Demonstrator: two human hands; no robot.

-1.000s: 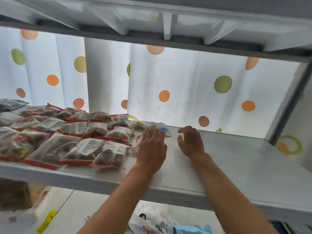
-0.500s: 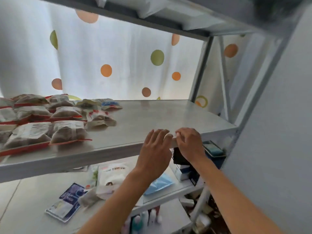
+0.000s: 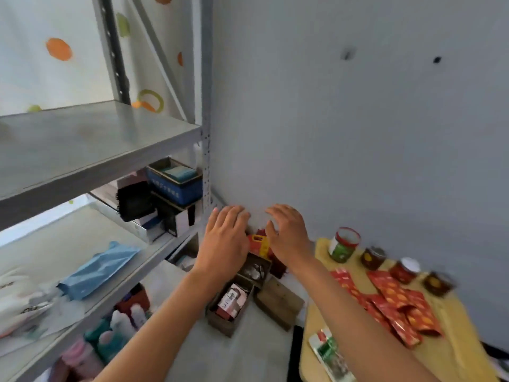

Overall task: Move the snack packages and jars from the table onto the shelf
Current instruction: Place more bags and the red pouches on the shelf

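Both my hands were empty. My left hand (image 3: 225, 238) and right hand (image 3: 289, 238) hung mid-frame with fingers loosely spread, holding nothing, between the shelf (image 3: 91, 139) at upper left and the table (image 3: 454, 351) at lower right.

Progress, as judged from this view: the visible part of the shelf board was bare, and goods remained on the table. The task was therefore not finished; at least the items listed below were left to move. How much already lay on the shelf outside the frame could not be determined.

Count of items on the table:
- Jars: four, in a row along the wall. The green jar (image 3: 343, 245) stood nearest my right hand, then a dark jar (image 3: 372, 258), a red jar (image 3: 405, 271) and a blurred jar (image 3: 438, 283).
- Red packets (image 3: 396, 304): a loose overlapping pile at table centre; exact count not readable, roughly six.
- Green packet (image 3: 329, 354): one, at the near table edge.
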